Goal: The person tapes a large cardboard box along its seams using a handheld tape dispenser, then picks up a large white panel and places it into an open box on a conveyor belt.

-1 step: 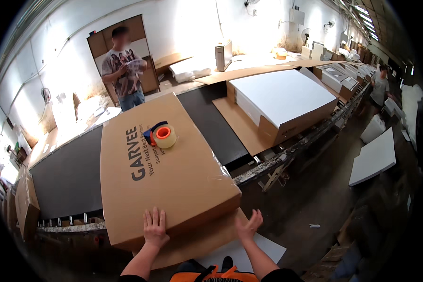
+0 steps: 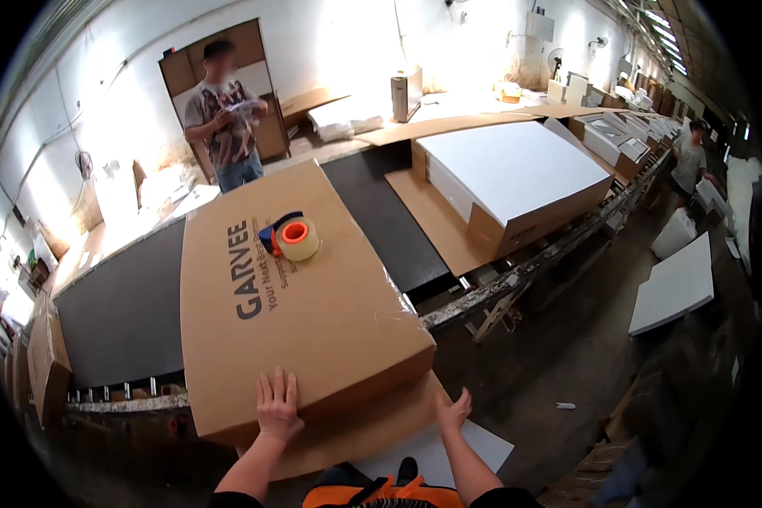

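A large brown cardboard box (image 2: 305, 339) with dark printing lies across the conveyor. Its long loose flap (image 2: 356, 427) sticks out from the near side, toward me. My left hand (image 2: 278, 409) rests on the box's near top edge, fingers extended and slightly apart. At the flap's right end is my right hand (image 2: 454, 411), its thumb and fingers apart; whether it touches the cardboard I cannot tell. On top of the box sits a tape dispenser (image 2: 294, 236) in blue and orange, loaded with a roll of clear tape.
An open carton with a white panel (image 2: 512, 165) stands farther right on the conveyor (image 2: 381, 212). Another box (image 2: 48, 360) is at the left end. A person (image 2: 229, 118) stands beyond the belt. A white board (image 2: 673, 288) lies at right.
My right hand has shifted slightly, its fingers a little lower beside the flap's end. The left hand stays on the box edge.
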Demonstrator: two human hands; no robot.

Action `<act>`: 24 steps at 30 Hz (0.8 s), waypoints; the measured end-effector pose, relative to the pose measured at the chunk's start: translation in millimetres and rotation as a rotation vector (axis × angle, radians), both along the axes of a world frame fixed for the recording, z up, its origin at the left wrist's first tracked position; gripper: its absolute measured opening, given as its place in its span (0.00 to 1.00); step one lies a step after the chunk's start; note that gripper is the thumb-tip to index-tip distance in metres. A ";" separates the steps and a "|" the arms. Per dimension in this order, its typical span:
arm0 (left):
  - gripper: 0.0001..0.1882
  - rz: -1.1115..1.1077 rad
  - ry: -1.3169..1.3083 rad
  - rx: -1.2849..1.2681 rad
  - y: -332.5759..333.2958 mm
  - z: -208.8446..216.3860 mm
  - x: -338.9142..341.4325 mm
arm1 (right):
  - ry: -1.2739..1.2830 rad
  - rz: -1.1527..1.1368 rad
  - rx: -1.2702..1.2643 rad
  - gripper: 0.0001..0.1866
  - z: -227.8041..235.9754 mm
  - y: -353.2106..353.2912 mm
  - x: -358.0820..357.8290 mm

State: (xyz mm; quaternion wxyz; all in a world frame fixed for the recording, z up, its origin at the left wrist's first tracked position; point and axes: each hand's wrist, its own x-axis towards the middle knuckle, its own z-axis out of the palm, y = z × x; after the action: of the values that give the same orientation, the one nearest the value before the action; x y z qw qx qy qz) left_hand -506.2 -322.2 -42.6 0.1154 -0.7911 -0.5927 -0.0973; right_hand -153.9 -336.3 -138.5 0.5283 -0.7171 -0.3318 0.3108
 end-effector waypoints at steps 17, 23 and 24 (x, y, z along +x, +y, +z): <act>0.51 -0.279 0.069 -0.305 82.7 37.9 96.3 | 0.394 0.445 -0.364 0.22 135.7 94.4 -11.7; 0.47 -0.302 -0.032 -0.247 81.4 18.6 105.3 | -0.541 0.560 0.659 0.23 206.8 229.2 -97.7; 0.45 -0.332 -0.059 -0.224 84.1 17.9 110.2 | -0.661 0.556 0.686 0.27 210.3 269.1 -118.3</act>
State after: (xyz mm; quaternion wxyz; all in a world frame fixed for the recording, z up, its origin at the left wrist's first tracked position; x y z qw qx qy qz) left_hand -396.0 -238.1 -24.7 -0.0084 -0.8826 -0.4646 -0.0715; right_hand -272.2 -67.2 71.8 0.4972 -0.4484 -0.7394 0.0709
